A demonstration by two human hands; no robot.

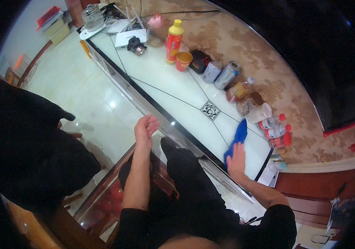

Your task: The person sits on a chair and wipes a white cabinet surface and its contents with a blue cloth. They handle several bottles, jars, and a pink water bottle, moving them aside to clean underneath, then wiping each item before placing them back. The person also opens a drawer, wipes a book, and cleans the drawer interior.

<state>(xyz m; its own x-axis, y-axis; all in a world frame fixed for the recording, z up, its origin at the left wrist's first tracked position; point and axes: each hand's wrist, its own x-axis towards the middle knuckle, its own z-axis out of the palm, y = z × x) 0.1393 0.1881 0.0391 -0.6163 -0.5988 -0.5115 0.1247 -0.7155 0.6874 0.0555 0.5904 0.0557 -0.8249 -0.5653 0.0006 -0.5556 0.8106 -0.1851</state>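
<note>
My right hand point(237, 159) lies flat, fingers extended, on a blue cloth point(241, 132) at the right end of a white cabinet top point(171, 93) with dark lines and a patterned square. The cloth reaches from under the hand towards the bottles at the wall. My left hand point(146, 127) hangs in the air in front of the cabinet's front edge, fingers loosely curled, holding nothing. Nearest to my right hand, beyond the cloth, are a white cup point(260, 113) and several small clear bottles with red caps point(275, 132) lying or leaning by the wall.
Along the wall stand a red bottle with a yellow cap point(174, 42), a red paper cup point(184, 61), drink cans point(212, 71) and a juice bottle point(240, 90). A headlamp point(137, 46) rests by a white box point(127, 35). A glass kettle point(92, 18) stands farther left. Wooden furniture point(102, 199) lies below left.
</note>
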